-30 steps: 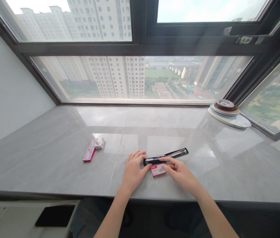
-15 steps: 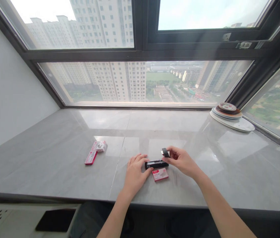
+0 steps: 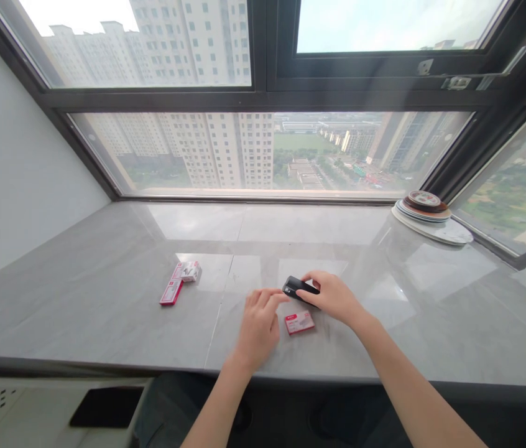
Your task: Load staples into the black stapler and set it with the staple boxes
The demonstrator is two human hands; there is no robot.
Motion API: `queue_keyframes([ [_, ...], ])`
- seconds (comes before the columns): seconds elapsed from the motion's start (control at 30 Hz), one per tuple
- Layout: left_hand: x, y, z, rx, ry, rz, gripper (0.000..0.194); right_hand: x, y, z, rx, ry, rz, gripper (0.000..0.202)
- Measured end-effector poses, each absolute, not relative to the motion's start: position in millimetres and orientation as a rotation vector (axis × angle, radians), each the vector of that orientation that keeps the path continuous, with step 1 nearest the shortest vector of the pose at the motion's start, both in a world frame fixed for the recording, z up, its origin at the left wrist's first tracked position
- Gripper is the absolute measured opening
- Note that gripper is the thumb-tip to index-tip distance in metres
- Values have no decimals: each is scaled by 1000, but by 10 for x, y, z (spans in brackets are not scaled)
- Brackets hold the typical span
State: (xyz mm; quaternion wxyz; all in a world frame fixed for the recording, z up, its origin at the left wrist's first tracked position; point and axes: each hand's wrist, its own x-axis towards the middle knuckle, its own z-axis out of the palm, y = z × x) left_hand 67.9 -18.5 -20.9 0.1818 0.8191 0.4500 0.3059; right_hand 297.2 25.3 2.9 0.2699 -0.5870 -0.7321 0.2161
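A black stapler (image 3: 295,287), its top cover down, is held by my right hand (image 3: 332,297), whose thumb and fingers grip its right part. My left hand (image 3: 260,323) is just left of it, the index finger stretched toward the stapler's near left end and the other fingers bent. Whether that fingertip touches the stapler is too small to tell. Just in front of the stapler a red and white box (image 3: 299,322) lies flat on the grey marble surface.
More small red and white boxes (image 3: 171,292) lie together on the left of the marble sill (image 3: 104,298). A stack of plates or round mats (image 3: 431,224) stands at the back right by the window. A black flat object (image 3: 107,407) is below the front edge.
The stapler's raised top has come down, and the stapler is now turned, its left end farther back. My left hand has let go of it. My right hand has moved slightly left.
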Motion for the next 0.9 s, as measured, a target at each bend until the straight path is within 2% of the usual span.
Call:
queue_keyframes([
  [0.13, 808, -254, -54, 2527, 823, 559, 68, 3154, 304, -223, -1686, -1708, 704, 50],
  [0.23, 603, -161, -25, 2459, 948, 558, 68, 3237, 186, -346, -1694, -1554, 749, 57],
  [0.37, 185, -16, -53, 2362, 1186, 570, 67, 3172, -99, -420, -1633, -1390, 1010, 60],
  [0.47, 155, -7, -69, 2306, 1191, 598, 77, 2974, -233, -450, -1544, -1300, 1181, 62],
  [0.57, 357, -41, -85, 2262, 1145, 613, 94, 2758, -253, -459, -1480, -1272, 1197, 64],
  [0.63, 492, -55, -105, 2252, 1113, 628, 100, 2668, -239, -449, -1468, -1281, 1182, 65],
  [0.9, 557, -103, -203, 2197, 1105, 695, 94, 2663, -243, -439, -1466, -1309, 1159, 60],
])
